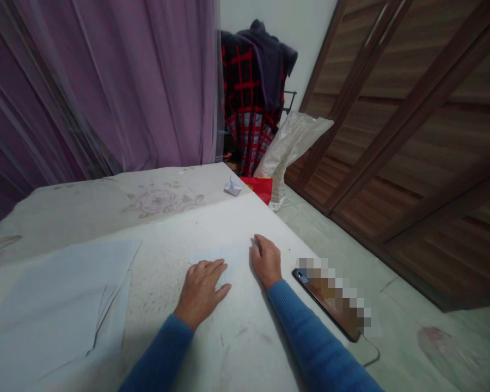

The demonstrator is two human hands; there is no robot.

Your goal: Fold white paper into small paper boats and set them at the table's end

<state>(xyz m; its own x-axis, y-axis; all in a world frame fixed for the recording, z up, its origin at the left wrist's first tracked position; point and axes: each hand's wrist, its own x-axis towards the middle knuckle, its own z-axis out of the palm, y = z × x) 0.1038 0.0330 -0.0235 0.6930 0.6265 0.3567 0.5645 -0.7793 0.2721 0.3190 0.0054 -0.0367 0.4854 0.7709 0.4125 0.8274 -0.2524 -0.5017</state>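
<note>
- A home, by its furnishings; most likely a bedroom or living room.
- Eleven o'clock: a long purple curtain (147, 81) in gathered folds.
- Twelve o'clock: clothes (245, 81) hung in a heap, one red-and-black check.
- Two o'clock: tall wood-grain cupboard doors (424, 141) with long handles.
- Nine o'clock: a rose-patterned cover (159, 198) on the table.
- Four o'clock: pale floor (392, 261).

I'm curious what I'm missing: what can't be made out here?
In the head view:
Part of the pale paper, under the left grip.
Palm of the right grip, hidden by the hand's back.
Right edge of the phone, blurred by mosaic.
Rest of the large sheets, cut off by the left edge.
</note>
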